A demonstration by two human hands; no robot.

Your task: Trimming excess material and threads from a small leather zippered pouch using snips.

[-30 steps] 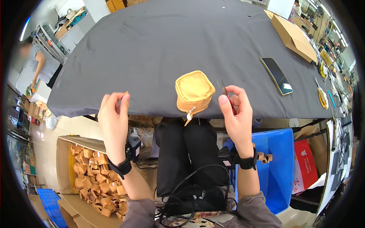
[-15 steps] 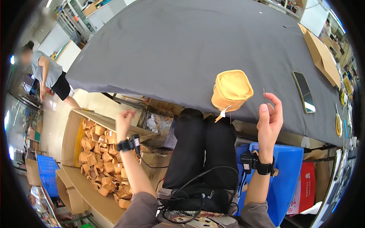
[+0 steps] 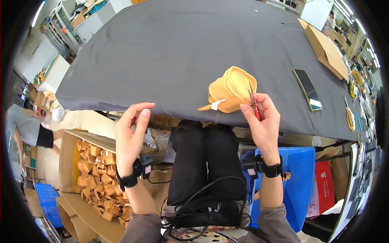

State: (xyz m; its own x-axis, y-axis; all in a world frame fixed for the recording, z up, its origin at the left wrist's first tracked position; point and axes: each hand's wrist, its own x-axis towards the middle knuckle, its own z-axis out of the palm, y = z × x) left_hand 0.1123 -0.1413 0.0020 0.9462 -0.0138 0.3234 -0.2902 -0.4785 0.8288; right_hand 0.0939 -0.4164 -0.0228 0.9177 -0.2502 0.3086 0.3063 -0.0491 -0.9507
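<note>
A yellow fabric pouch [image 3: 231,86] lies tilted near the table's front edge, a small white tag [image 3: 218,104] and a narrow strap end pointing left from it. Closed around small red-handled scissors [image 3: 255,109], my right hand [image 3: 264,121] is beside the pouch's right side, the pointed blades in front of the fabric. My left hand [image 3: 131,129] is at the table edge, left of the pouch and apart from it. Its thumb and forefinger are spread, and nothing shows between them. Each wrist wears a black strap with a small device.
Many small tan pouches fill a cardboard carton [image 3: 68,162] at lower left. A blue bin [image 3: 300,182] stands by my right forearm. On the grey-covered table [image 3: 162,52] are a phone [image 3: 307,89] and a folded cardboard box [image 3: 326,50]. Another person [image 3: 30,125] is at far left.
My right hand, which held a thin needle-like thing, now grips red-handled scissors by the pouch. The pouch has tipped over. My left hand has come closer to the table edge.
</note>
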